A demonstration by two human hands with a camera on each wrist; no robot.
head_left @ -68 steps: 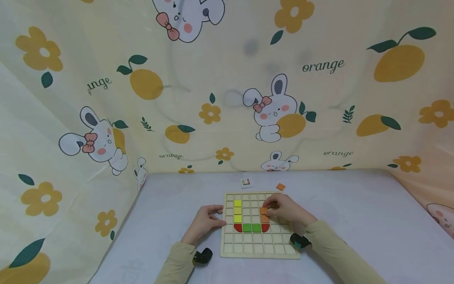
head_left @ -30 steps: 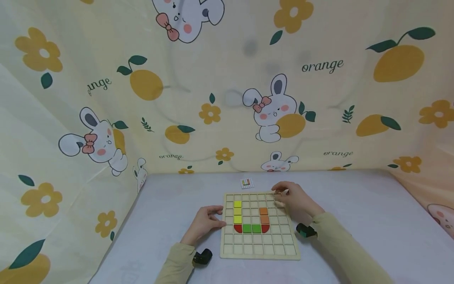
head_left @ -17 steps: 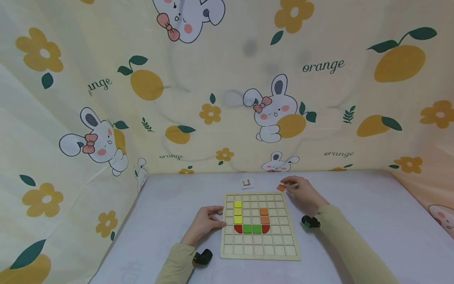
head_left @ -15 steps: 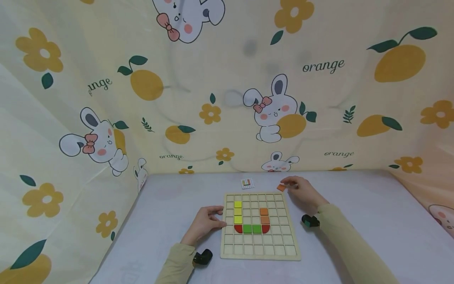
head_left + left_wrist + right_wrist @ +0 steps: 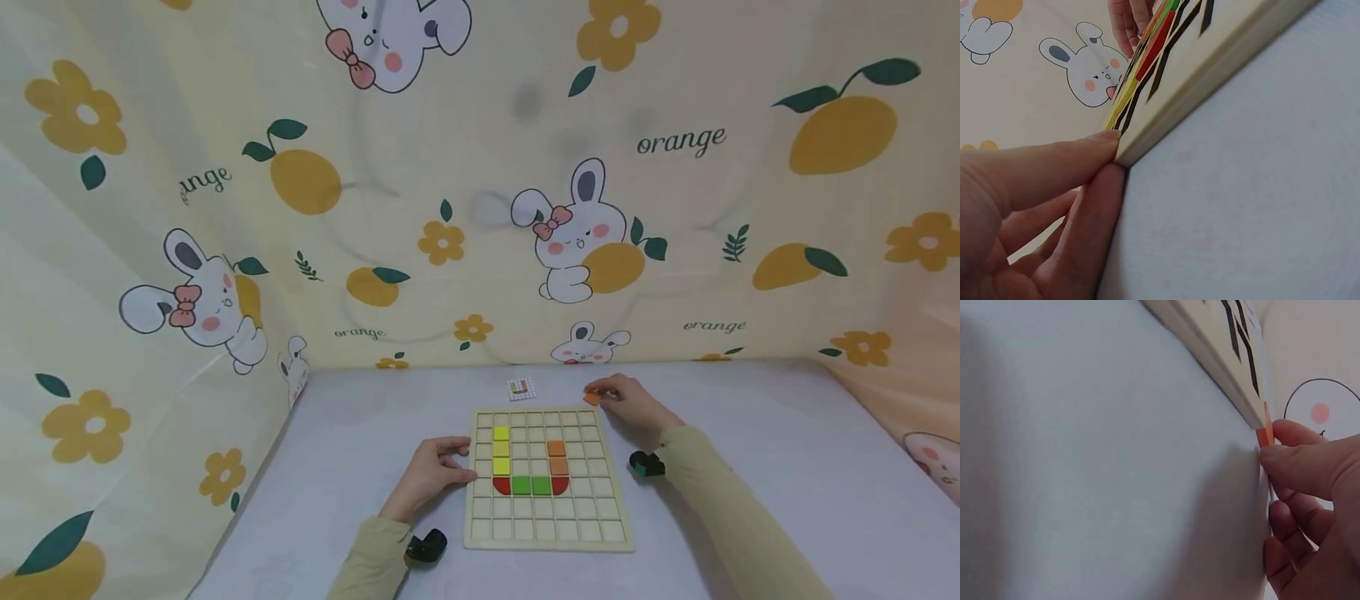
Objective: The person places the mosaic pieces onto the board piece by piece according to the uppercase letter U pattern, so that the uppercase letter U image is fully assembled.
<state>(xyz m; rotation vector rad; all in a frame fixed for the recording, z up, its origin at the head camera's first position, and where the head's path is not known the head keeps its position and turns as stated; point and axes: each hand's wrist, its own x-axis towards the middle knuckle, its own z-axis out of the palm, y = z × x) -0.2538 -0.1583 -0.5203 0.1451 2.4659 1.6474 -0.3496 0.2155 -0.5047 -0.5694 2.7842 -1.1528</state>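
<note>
My right hand (image 5: 632,408) pinches an orange square tile (image 5: 592,399) between thumb and forefinger, just beyond the wooden grid board's far right corner. In the right wrist view, this tile (image 5: 1264,434) appears beside the corner. My left hand (image 5: 430,473) touches the left edge of the grid board (image 5: 547,537) with thumb and forefinger set apart. On the board, three yellow tiles (image 5: 501,448) form a left column and two orange tiles (image 5: 557,457) a shorter right column. Red rounded corner tiles (image 5: 560,486) and two green tiles (image 5: 531,485) join them below.
A small white card (image 5: 521,389) with a coloured U pattern on a grid lies behind the board. The white tabletop (image 5: 352,417) meets a cloth backdrop (image 5: 480,167) printed with rabbits, flowers and oranges. A black wrist device (image 5: 427,546) sits by each cuff.
My right hand has left the tiles on the board, moved back and right to the loose orange tile, and now pinches it. The left hand stays at the board's edge.
</note>
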